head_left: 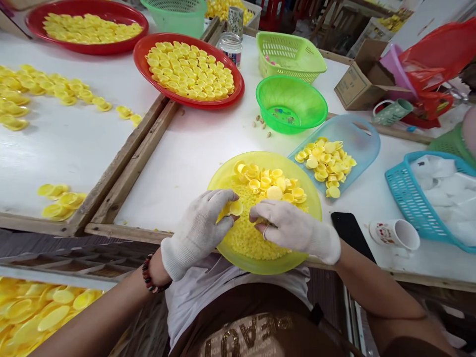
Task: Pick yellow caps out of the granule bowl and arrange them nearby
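Note:
My left hand (pixel 204 225), in a white knit glove, pinches one or more small yellow plastic cups (pixel 235 208) between thumb and fingers, over the left side of a yellow basin (pixel 316 198). My right hand (pixel 284 225), gloved the same way, is just above the small yellow pellets (pixel 256 248) in this basin. Its fingers are curled toward the thumb, and what lies between them is hidden. Several more yellow cups (pixel 274 192) are heaped on the pellets at the basin's far side.
Behind the basin, a blue tray (pixel 360 144) carries loose yellow cups. A green bowl (pixel 293 94) and a red plate (pixel 240 94) of yellow cups stand farther back. To the right are a black phone (pixel 351 233), a white mug (pixel 394 234) and a blue basket (pixel 412 201).

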The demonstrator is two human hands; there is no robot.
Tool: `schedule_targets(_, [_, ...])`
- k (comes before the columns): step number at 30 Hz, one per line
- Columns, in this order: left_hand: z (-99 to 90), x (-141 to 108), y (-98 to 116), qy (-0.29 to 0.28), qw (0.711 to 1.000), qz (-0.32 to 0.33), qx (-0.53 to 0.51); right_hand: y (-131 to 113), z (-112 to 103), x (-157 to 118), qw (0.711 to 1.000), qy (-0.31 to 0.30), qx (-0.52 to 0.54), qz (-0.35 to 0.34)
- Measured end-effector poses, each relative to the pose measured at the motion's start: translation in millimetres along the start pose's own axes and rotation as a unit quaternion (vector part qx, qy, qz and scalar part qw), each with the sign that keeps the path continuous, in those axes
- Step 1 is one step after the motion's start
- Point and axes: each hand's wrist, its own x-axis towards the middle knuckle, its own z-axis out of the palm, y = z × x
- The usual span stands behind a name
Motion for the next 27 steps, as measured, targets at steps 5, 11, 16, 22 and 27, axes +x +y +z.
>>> schedule_targets(5, [9.6,3.7,10.7,-0.023,0.999,0.0,-0.031,-13.5,-11.6,0.3,0.993,0.097,-0.037,-0.053])
schedule_targets(11, [11.7,1.0,9.0,-0.024,0.991,-0.049,-0.125,-9.4,-13.5,-12.0,0.991,0.112,-0.069,-0.016])
schedule_targets(16, [11.0,-3.4,1.7,-0.016,0.978,-0.068,-0.197,-3.1,-9.1,-20.9,0.993,0.019,-0.115,0.017])
schedule_targets(22, [11.6,-1.0,7.2,-0.014,0.996,-0.007,-0.083,-16.4,-12.1,-11.4,0.989,0.123,-0.036,-0.068])
schedule_targets(27, [11.1,-4.9,7.7,0.014,0.997,0.01,-0.078,-15.0,-12.9,-9.9,0.989,0.13,-0.041,-0.058])
